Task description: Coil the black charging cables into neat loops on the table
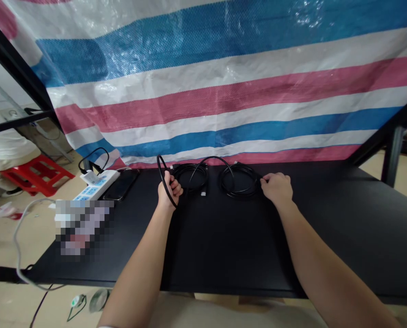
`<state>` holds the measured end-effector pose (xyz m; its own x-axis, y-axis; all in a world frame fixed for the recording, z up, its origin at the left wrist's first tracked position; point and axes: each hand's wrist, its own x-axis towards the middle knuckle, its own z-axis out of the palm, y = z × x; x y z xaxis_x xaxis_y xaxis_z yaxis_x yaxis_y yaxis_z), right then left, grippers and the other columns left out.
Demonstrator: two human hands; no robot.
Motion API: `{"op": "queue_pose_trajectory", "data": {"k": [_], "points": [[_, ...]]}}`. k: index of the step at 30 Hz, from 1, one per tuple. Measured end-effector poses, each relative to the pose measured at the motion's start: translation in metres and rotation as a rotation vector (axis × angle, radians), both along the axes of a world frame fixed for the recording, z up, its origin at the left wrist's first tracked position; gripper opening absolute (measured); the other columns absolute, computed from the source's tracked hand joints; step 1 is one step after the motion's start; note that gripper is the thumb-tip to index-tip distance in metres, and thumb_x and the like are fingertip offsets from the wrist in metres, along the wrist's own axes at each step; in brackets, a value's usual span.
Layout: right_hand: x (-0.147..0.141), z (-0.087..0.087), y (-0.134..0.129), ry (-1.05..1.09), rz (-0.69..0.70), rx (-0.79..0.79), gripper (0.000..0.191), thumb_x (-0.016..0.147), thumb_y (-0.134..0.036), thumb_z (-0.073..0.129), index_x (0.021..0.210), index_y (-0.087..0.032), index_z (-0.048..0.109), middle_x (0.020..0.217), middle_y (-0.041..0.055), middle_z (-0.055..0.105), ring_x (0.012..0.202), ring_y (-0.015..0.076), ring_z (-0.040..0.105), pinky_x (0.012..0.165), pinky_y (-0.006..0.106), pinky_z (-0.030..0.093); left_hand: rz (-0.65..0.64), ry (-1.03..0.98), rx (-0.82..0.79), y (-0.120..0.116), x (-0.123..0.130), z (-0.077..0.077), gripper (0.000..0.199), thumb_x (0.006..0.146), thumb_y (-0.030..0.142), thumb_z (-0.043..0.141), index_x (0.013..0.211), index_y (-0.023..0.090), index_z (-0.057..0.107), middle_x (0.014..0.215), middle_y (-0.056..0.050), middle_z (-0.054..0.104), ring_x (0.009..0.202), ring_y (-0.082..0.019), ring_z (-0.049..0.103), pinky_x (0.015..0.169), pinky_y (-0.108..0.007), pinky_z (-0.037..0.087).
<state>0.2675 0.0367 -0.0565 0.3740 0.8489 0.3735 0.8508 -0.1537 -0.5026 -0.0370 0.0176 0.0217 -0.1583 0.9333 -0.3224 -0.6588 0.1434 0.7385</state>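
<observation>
My left hand (170, 189) is closed around a raised loop of black cable (161, 169). Behind that hand, on the black tabletop, lies a round coil of black cable (200, 169) with a light-coloured plug (203, 193) at its near side. A second coil (239, 195) sits to the right, and a strand of cable (212, 157) arches between the two. My right hand (276, 186) is closed at the right edge of this second coil, with its fingertips pinched together on the cable. Its palm side is hidden from me.
On the left of the black table (224, 255) lie a white power strip (102, 183) with plugs in it and a dark phone (121, 184). A striped sheet (224, 100) hangs along the back edge. Beyond the left side, a person sits on a red stool (41, 173).
</observation>
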Motion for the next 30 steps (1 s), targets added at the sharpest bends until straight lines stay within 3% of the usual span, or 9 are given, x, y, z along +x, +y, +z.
{"op": "queue_pose_trajectory", "data": {"k": [2, 5, 10, 14, 17, 19, 22, 27, 30], "points": [[-0.004, 0.001, -0.001, 0.031, -0.008, 0.081, 0.014, 0.069, -0.022, 0.058, 0.055, -0.022, 0.054, 0.072, 0.0123, 0.058, 0.087, 0.0317, 0.054, 0.083, 0.049, 0.039, -0.013, 0.001, 0.013, 0.0, 0.0, -0.002, 0.043, 0.092, 0.041, 0.046, 0.057, 0.019, 0.033, 0.042, 0.01, 0.021, 0.029, -0.003, 0.017, 0.032, -0.016, 0.013], [-0.012, 0.009, -0.004, 0.136, -0.053, 0.179, 0.011, 0.069, -0.02, 0.056, 0.061, -0.023, 0.049, 0.073, 0.0119, 0.06, 0.087, 0.031, 0.056, 0.084, 0.048, 0.04, -0.04, 0.013, 0.053, 0.0, 0.0, -0.005, 0.041, 0.09, 0.041, 0.05, 0.057, 0.019, 0.036, 0.043, 0.01, 0.023, 0.03, -0.003, 0.018, 0.033, -0.016, 0.013], [-0.022, 0.025, -0.006, 0.654, -0.134, 0.377, 0.015, 0.078, -0.034, 0.055, 0.077, -0.025, 0.044, 0.053, -0.0028, 0.051, 0.057, 0.0194, 0.054, 0.061, 0.035, 0.045, -0.049, 0.025, 0.084, -0.003, 0.0, -0.004, 0.041, 0.086, 0.043, 0.056, 0.059, 0.02, 0.036, 0.046, 0.01, 0.022, 0.031, -0.003, 0.019, 0.034, -0.016, 0.015], [-0.026, 0.035, -0.008, 1.18, 0.098, 0.409, 0.031, 0.074, -0.052, 0.06, 0.074, -0.026, 0.044, 0.042, -0.0115, 0.032, 0.035, 0.0115, 0.035, 0.038, 0.025, 0.032, -0.008, -0.005, 0.083, -0.005, -0.001, 0.0, 0.04, 0.088, 0.042, 0.051, 0.059, 0.02, 0.036, 0.046, 0.01, 0.021, 0.031, -0.003, 0.018, 0.034, -0.016, 0.015], [-0.028, 0.046, -0.014, 1.366, 0.288, 0.339, 0.036, 0.06, -0.049, 0.072, 0.073, -0.025, 0.049, 0.045, -0.009, 0.042, 0.039, 0.0119, 0.044, 0.037, 0.025, 0.035, 0.032, -0.043, 0.065, -0.005, 0.0, 0.001, 0.039, 0.094, 0.036, 0.04, 0.059, 0.019, 0.035, 0.044, 0.01, 0.022, 0.031, -0.004, 0.018, 0.034, -0.016, 0.014], [-0.029, 0.052, -0.02, 1.383, 0.372, 0.271, 0.041, 0.049, -0.045, 0.078, 0.069, -0.024, 0.048, 0.051, -0.0059, 0.052, 0.042, 0.0119, 0.048, 0.037, 0.024, 0.036, 0.046, -0.059, 0.058, -0.004, 0.001, 0.001, 0.038, 0.095, 0.034, 0.037, 0.059, 0.019, 0.035, 0.043, 0.009, 0.023, 0.031, -0.004, 0.018, 0.035, -0.016, 0.014], [-0.034, 0.054, -0.025, 1.263, 0.441, 0.168, 0.045, 0.045, -0.045, 0.079, 0.064, -0.024, 0.044, 0.054, -0.0046, 0.058, 0.039, 0.0085, 0.039, 0.035, 0.023, 0.029, 0.033, -0.047, 0.059, -0.004, 0.004, -0.001, 0.037, 0.092, 0.036, 0.044, 0.06, 0.02, 0.035, 0.044, 0.01, 0.022, 0.031, -0.004, 0.018, 0.035, -0.016, 0.014], [-0.051, 0.047, -0.026, 0.76, 0.493, 0.106, 0.039, 0.045, -0.039, 0.081, 0.072, -0.022, 0.059, 0.062, -0.0024, 0.064, 0.045, 0.0078, 0.038, 0.045, 0.026, 0.035, 0.003, -0.017, 0.071, -0.003, 0.007, -0.005, 0.036, 0.087, 0.039, 0.052, 0.061, 0.02, 0.035, 0.046, 0.01, 0.022, 0.032, -0.004, 0.019, 0.035, -0.017, 0.015], [-0.058, 0.044, -0.025, 0.566, 0.468, 0.1, 0.027, 0.054, -0.045, 0.075, 0.06, -0.022, 0.061, 0.055, -0.0012, 0.06, 0.049, 0.0126, 0.047, 0.052, 0.03, 0.04, 0.003, -0.015, 0.07, -0.004, 0.006, -0.006, 0.036, 0.087, 0.039, 0.053, 0.061, 0.02, 0.035, 0.046, 0.01, 0.023, 0.032, -0.004, 0.019, 0.036, -0.017, 0.015]]}}
